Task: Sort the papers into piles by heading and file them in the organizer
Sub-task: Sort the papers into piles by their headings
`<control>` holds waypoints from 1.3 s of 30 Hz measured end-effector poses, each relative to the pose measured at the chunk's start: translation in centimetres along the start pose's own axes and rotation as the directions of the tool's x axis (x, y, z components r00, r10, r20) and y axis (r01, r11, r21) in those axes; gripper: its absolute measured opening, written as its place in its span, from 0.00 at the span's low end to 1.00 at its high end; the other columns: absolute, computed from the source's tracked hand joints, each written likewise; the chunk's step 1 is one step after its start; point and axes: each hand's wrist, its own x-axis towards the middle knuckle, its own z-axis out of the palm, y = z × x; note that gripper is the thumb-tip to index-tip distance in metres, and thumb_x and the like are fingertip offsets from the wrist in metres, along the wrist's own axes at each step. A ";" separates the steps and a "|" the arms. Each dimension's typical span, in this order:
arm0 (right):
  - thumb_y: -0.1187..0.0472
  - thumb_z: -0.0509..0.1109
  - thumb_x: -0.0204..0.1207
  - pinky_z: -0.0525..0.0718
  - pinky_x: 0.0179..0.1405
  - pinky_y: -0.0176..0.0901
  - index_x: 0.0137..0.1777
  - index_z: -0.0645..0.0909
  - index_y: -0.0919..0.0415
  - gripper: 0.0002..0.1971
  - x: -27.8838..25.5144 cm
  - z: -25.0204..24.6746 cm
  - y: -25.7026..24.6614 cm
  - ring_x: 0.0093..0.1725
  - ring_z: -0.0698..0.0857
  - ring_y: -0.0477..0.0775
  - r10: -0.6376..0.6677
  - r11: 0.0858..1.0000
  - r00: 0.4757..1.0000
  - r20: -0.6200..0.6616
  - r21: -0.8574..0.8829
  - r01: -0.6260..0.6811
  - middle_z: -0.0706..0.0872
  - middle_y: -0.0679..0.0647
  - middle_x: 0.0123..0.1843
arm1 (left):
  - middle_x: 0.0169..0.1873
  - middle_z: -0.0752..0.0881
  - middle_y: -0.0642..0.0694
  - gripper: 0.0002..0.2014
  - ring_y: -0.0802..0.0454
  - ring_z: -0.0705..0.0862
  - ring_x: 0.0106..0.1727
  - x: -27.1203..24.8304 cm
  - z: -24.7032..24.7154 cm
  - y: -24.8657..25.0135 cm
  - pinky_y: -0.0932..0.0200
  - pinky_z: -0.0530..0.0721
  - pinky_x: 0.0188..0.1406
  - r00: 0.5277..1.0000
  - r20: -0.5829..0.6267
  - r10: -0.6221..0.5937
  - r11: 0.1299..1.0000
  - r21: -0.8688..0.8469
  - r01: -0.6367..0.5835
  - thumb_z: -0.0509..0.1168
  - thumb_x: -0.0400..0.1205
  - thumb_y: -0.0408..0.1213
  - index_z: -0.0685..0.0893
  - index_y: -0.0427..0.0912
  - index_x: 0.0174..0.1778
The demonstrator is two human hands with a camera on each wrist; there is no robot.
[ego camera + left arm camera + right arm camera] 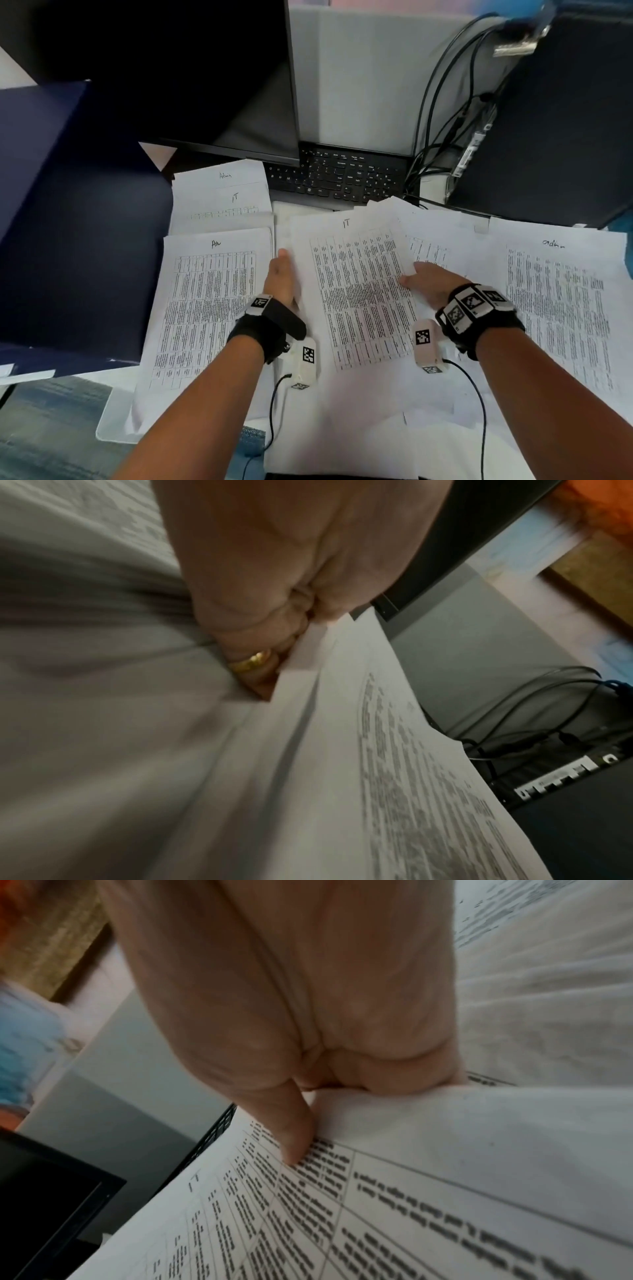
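A printed table sheet headed "IT" (359, 291) lies on top of the loose papers at the desk's middle. My left hand (282, 277) holds its left edge, with the ringed fingers (253, 664) tucked under the sheets. My right hand (424, 284) pinches the right edge, thumb (298, 1139) on top of the print and fingers beneath. To the left lies a pile with a handwritten heading (212, 308). Behind it are sheets headed "Admin" (222, 181) and "IT" (236, 205). A sheet headed "admin" (558, 308) lies at the right. A dark blue case (68, 205) stands at the left.
A dark monitor (171, 68) and a black keyboard (342, 178) sit behind the papers. Cables (445, 120) hang beside a dark computer tower (565, 137) at the back right. The desk's front corner (113, 418) shows at lower left.
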 end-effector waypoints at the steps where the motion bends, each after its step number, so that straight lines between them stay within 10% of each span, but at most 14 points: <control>1: 0.47 0.61 0.82 0.67 0.77 0.54 0.80 0.63 0.62 0.30 -0.2 0.0 0.0 0.77 0.69 0.60 0.001 1.000 1.000 0.001 -0.008 -0.001 0.67 0.56 0.81 | 0.53 0.80 0.48 0.39 0.44 0.81 0.57 -0.2 0.3 -0.2 0.43 0.79 0.65 0.999 0.038 -0.008 1.000 -0.027 0.009 0.54 0.67 0.73 0.72 0.48 0.66; 7: 0.56 0.61 0.84 0.71 0.57 0.43 0.72 0.73 0.64 0.19 -1.0 0.0 -0.8 0.58 0.77 0.56 -0.002 1.000 1.000 0.030 -0.025 0.003 0.80 0.57 0.64 | 0.57 0.85 0.44 0.18 0.38 0.84 0.58 1.8 0.7 -1.4 0.35 0.81 0.62 0.996 0.063 0.059 0.998 -0.006 -0.058 0.61 0.72 0.43 0.74 0.51 0.59; 17: 0.69 0.70 0.75 0.81 0.52 0.47 0.80 0.56 0.54 0.37 0.6 0.7 0.8 0.61 0.81 0.59 0.060 0.962 0.998 0.007 0.266 -0.059 0.78 0.60 0.69 | 0.54 0.84 0.42 0.31 0.39 0.84 0.55 -0.5 1.1 -1.5 0.40 0.83 0.61 0.996 0.059 -0.060 0.996 0.068 0.056 0.68 0.66 0.46 0.72 0.41 0.64; 22: 0.70 0.70 0.70 0.81 0.61 0.52 0.74 0.66 0.67 0.32 1.1 1.2 0.1 0.64 0.79 0.64 0.097 0.973 0.995 0.031 0.206 -0.101 0.77 0.63 0.71 | 0.56 0.83 0.42 0.20 0.43 0.81 0.55 -1.5 1.6 -1.4 0.48 0.80 0.63 0.998 0.055 -0.038 0.995 0.090 0.033 0.64 0.81 0.35 0.71 0.36 0.68; 29: 0.61 0.69 0.77 0.81 0.64 0.54 0.68 0.77 0.69 0.21 1.0 1.0 -0.7 0.65 0.81 0.67 -0.004 1.000 0.995 -0.101 -0.019 0.002 0.82 0.66 0.66 | 0.58 0.84 0.44 0.22 0.44 0.82 0.58 -0.6 -0.3 0.4 0.51 0.79 0.64 0.988 -0.058 0.145 0.986 0.096 -0.139 0.63 0.78 0.44 0.76 0.39 0.66; 33: 0.65 0.57 0.83 0.72 0.72 0.46 0.71 0.76 0.63 0.18 1.1 1.0 -1.7 0.72 0.75 0.63 -0.049 0.983 0.975 -0.218 -0.182 0.008 0.78 0.61 0.71 | 0.56 0.82 0.38 0.15 0.40 0.80 0.58 -0.4 -2.9 2.2 0.51 0.78 0.53 0.907 -0.134 0.398 0.732 0.643 -0.226 0.61 0.83 0.44 0.76 0.38 0.62; 36: 0.66 0.49 0.85 0.66 0.73 0.37 0.73 0.75 0.60 0.21 1.3 1.1 -1.3 0.74 0.72 0.55 -0.069 0.962 0.977 -0.200 -0.271 0.013 0.78 0.52 0.73 | 0.69 0.70 0.40 0.37 0.39 0.70 0.71 -0.5 -3.8 2.6 0.41 0.74 0.63 0.954 -0.158 0.254 0.410 0.911 0.042 0.64 0.76 0.61 0.64 0.41 0.74; 39: 0.66 0.47 0.86 0.67 0.71 0.36 0.71 0.76 0.59 0.21 1.0 1.3 -1.4 0.72 0.74 0.52 -0.151 0.892 0.973 -0.172 -0.448 0.059 0.81 0.49 0.70 | 0.70 0.69 0.40 0.39 0.40 0.68 0.72 -0.3 -4.1 2.2 0.39 0.73 0.64 0.969 -0.190 0.161 0.383 0.916 0.115 0.65 0.74 0.60 0.61 0.41 0.75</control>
